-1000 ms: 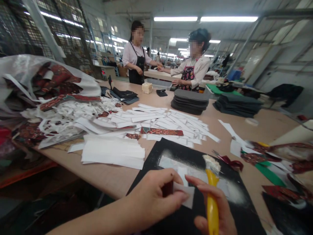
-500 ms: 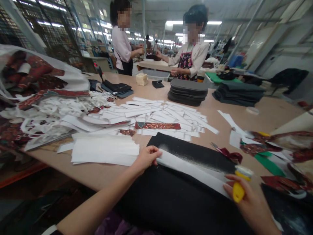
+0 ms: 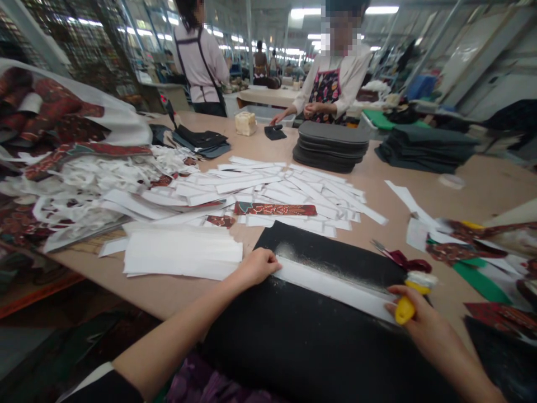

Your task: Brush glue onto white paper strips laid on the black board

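A long white strip (image 3: 331, 284) lies across a black sheet (image 3: 319, 341) in front of me. My left hand (image 3: 260, 265) pinches the strip's left end between thumb and fingers. At the other end, my right hand (image 3: 413, 313) is closed around a yellow-handled brush (image 3: 405, 309), its pale bristles pointing away from me. Fingertips of that same hand grip the strip's right end. Behind the strip, the black surface carries a whitish, shiny smear. Beyond the right hand are scissors (image 3: 403, 259) with dark red handles.
Stacked white sheets (image 3: 180, 252) lie left of the black sheet. Behind spreads a heap of white strips (image 3: 268, 187) with a red patterned strip (image 3: 274, 209) on it. Dark stacked pieces (image 3: 329, 146) stand farther back. Patterned scraps (image 3: 457, 246) lie right. Two people stand across the table.
The strip, bowed and partly raised before, now lies straighter and flatter on the black sheet. Across the table, one person has turned away and the other has lowered a hand to the tabletop.
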Tool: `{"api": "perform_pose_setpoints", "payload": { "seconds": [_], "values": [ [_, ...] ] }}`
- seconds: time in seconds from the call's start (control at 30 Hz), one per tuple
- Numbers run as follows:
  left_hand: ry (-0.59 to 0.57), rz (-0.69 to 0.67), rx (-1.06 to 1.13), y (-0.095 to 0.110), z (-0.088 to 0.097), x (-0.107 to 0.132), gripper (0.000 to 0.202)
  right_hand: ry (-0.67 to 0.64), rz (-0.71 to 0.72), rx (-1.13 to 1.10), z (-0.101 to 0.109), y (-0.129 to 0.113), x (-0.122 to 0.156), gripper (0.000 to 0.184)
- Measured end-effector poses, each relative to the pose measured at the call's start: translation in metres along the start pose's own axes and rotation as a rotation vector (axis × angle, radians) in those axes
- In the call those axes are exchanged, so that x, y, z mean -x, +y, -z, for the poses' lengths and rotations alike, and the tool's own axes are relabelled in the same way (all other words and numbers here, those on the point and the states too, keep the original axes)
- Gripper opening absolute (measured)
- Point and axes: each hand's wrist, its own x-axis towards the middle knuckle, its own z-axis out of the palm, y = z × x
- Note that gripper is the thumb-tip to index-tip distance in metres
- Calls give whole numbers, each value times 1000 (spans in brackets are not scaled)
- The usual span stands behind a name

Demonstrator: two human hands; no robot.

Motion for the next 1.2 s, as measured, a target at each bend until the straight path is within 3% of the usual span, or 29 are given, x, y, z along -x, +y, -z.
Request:
{"api": "perform_pose_setpoints", "payload": {
  "seconds": [0.23, 0.4, 0.67, 1.0, 1.2],
  "values": [
    [4, 23, -153, 15, 4, 5, 14, -59, -30, 8, 2, -5, 1, 39],
    [35, -1, -255, 25, 3, 14, 14, 17, -45, 51, 2, -23, 13, 32],
    [10, -13, -424, 23, 1, 14, 22, 107, -16, 88, -6, -23, 21, 30],
    [-49, 26, -482, 26, 2, 12, 24, 49, -54, 160, -6, -30, 20, 40],
    [-16, -24, -560, 25, 1, 15, 22, 80, 76, 338, -12, -28, 20, 41]
  ]
}}
